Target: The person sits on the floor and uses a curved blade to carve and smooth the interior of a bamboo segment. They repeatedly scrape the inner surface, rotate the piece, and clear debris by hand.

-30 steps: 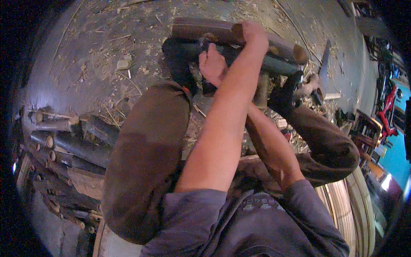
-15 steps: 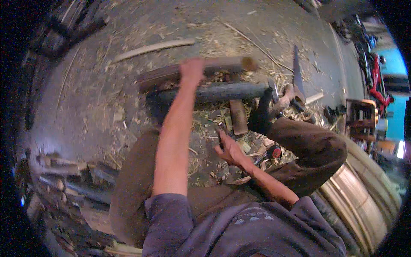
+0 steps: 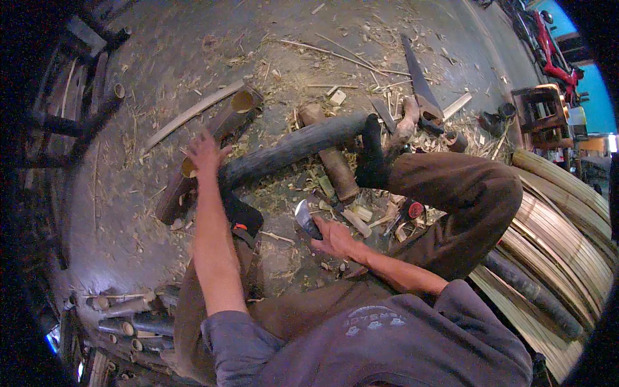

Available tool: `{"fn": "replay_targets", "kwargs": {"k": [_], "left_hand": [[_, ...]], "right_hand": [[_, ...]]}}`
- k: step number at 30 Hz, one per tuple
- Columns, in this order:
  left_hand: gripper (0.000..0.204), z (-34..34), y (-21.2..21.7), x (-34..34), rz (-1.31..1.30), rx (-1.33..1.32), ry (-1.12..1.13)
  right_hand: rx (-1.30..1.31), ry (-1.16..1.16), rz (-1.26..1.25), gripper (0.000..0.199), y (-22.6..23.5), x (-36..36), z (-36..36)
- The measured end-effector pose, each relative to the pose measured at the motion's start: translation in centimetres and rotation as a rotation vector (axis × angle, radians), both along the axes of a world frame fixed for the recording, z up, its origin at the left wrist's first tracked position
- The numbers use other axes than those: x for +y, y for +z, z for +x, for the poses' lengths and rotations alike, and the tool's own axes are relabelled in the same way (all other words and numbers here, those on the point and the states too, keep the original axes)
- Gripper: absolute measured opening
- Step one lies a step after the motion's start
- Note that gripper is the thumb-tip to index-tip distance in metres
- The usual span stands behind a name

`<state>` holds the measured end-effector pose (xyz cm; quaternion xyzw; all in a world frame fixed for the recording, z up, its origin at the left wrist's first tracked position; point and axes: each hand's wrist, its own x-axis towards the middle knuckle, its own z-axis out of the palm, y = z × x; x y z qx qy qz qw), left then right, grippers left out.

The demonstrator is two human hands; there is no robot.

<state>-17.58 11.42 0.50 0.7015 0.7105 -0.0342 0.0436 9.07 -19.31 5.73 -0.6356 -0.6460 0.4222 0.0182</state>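
A grey workshop floor (image 3: 148,213) strewn with shavings and chips spreads under a seated person. The left hand (image 3: 205,153) is spread open, fingers splayed, gripping nothing; it hovers over or just touches the near end of a bamboo tube (image 3: 213,148), whose two open yellow mouths show, one right at the hand and one beyond it. Just right of that hand one long dark log (image 3: 293,149) runs away across the floor. The right hand (image 3: 335,237) is closed round the handle of a short chopping knife (image 3: 303,219), its pale blade sticking up just left of the knuckles. Beyond this hand lies one short brown bamboo piece (image 3: 336,169). Farther off, one handsaw (image 3: 419,80) rests on the floor. Behind the left arm is a stack of cut bamboo lengths (image 3: 132,316), perhaps ten, too shadowed to count surely
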Motion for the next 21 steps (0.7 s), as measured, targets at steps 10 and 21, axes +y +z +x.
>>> {"fn": "replay_targets", "kwargs": {"k": [10, 21], "left_hand": [[0.099, 15.7, 1.2, -6.2, -0.209, -0.237, -0.550], [0.098, 17.9, -1.5, -5.8, -0.108, -0.224, -0.613]], "right_hand": [[-0.075, 0.106, -0.097, 0.086, 4.7, 0.9, 4.4], [-0.209, 0.202, 0.103, 0.059, 19.3, 6.0, 14.0]]}}
